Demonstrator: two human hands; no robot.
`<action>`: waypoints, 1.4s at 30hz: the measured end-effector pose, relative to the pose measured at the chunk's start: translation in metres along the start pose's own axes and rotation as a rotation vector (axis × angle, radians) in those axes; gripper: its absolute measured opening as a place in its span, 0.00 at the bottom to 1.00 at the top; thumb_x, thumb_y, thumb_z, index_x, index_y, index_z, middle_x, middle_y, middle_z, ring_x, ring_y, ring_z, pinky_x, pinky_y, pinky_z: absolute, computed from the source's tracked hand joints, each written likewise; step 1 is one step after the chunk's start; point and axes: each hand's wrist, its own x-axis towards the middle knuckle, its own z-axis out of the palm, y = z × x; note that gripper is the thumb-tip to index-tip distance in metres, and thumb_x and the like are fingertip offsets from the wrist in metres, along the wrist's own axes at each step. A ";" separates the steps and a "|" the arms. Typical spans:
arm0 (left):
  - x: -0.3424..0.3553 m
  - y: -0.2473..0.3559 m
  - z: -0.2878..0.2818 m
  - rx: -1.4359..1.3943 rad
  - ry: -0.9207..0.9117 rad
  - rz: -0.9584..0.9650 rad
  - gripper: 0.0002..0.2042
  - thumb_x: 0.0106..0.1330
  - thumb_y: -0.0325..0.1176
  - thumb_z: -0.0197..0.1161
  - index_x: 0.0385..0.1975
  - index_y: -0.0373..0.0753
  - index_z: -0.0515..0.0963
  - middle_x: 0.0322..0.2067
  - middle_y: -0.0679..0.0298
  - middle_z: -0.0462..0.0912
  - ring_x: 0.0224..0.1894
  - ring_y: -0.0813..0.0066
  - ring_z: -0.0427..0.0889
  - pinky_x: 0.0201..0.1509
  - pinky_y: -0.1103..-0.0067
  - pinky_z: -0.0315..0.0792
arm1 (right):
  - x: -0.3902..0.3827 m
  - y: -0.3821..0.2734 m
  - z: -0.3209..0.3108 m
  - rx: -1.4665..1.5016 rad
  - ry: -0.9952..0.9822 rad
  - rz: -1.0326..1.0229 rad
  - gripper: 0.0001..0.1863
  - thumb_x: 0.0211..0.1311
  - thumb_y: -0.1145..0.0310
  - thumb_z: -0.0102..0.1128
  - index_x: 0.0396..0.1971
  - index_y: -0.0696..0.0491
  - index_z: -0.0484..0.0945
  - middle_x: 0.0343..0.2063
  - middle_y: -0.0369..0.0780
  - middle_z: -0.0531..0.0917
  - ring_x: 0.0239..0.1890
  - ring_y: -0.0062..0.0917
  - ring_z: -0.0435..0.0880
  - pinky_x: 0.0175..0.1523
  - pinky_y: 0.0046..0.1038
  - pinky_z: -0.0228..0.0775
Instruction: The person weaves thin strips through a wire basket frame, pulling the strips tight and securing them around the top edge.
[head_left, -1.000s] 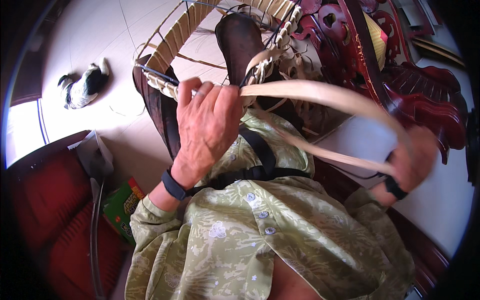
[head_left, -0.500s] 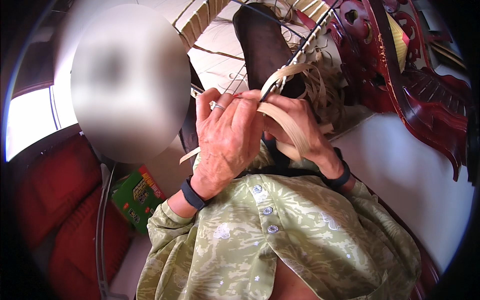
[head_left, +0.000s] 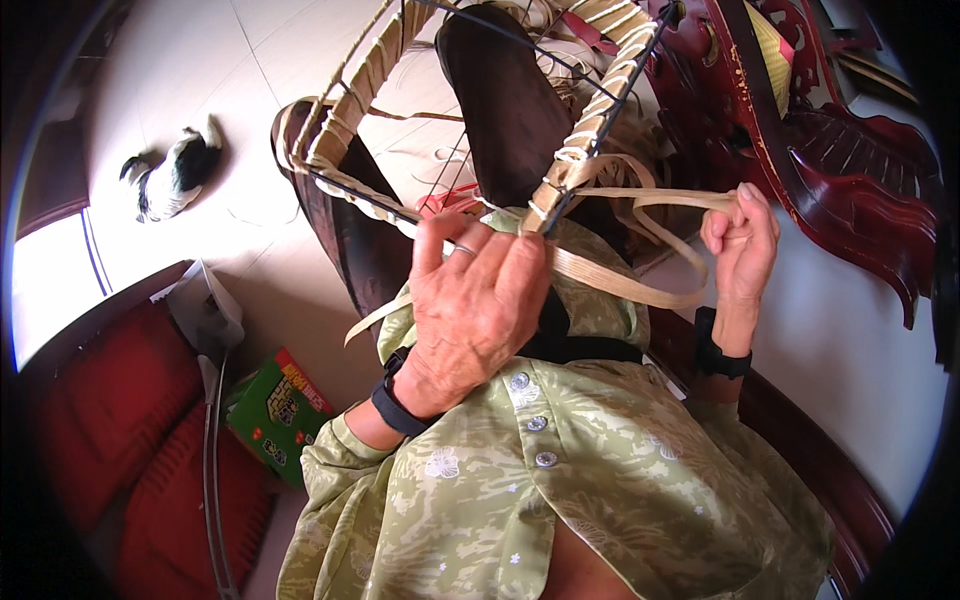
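Two hands at an open frame (head_left: 598,110) of tan strip bound with pale wrapping, which lies above the person's dark-clad legs (head_left: 500,120). The left hand (head_left: 475,300) is curled over the frame's near edge, at its near right corner, with the fingers closed on the rim. The right hand (head_left: 745,240), raised to the right of that corner and apart from the frame, pinches a flat, pale strip (head_left: 625,285) between thumb and fingertips. The strip runs from the near right corner to the right hand and also bends in a wide loop below this stretch, back toward the left hand. A pale end projects on the left hand's other side; whether it belongs to the same strip is hidden by the palm. Thin dark rods cross the frame's opening. Surroundings: a dark red carved chair (head_left: 830,230) to the right; a black-and-white animal (head_left: 175,178) lying on the tiled floor (head_left: 260,150), beyond the frame's left edge; a green box (head_left: 280,405) beside red cushions (head_left: 120,400) at lower left.
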 end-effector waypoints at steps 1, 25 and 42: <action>0.000 -0.004 -0.001 0.027 0.007 -0.011 0.07 0.60 0.26 0.67 0.32 0.38 0.74 0.24 0.65 0.75 0.30 0.67 0.78 0.49 0.66 0.70 | -0.001 -0.006 0.002 0.071 -0.066 0.006 0.17 0.73 0.63 0.49 0.21 0.46 0.59 0.13 0.34 0.67 0.11 0.20 0.62 0.21 0.24 0.52; 0.051 -0.057 -0.030 0.063 0.275 -0.137 0.02 0.62 0.24 0.63 0.32 0.36 0.77 0.23 0.60 0.78 0.28 0.62 0.79 0.50 0.67 0.70 | 0.064 -0.020 -0.214 -0.577 0.720 -0.176 0.20 0.69 0.54 0.61 0.25 0.55 0.81 0.15 0.34 0.74 0.16 0.13 0.72 0.18 0.16 0.60; 0.040 -0.043 -0.026 0.059 0.124 -0.128 0.05 0.58 0.24 0.63 0.33 0.37 0.77 0.25 0.59 0.79 0.30 0.60 0.78 0.49 0.66 0.70 | 0.013 0.010 0.157 -0.764 -0.523 -0.812 0.12 0.65 0.64 0.63 0.28 0.56 0.73 0.27 0.43 0.78 0.24 0.34 0.81 0.30 0.37 0.72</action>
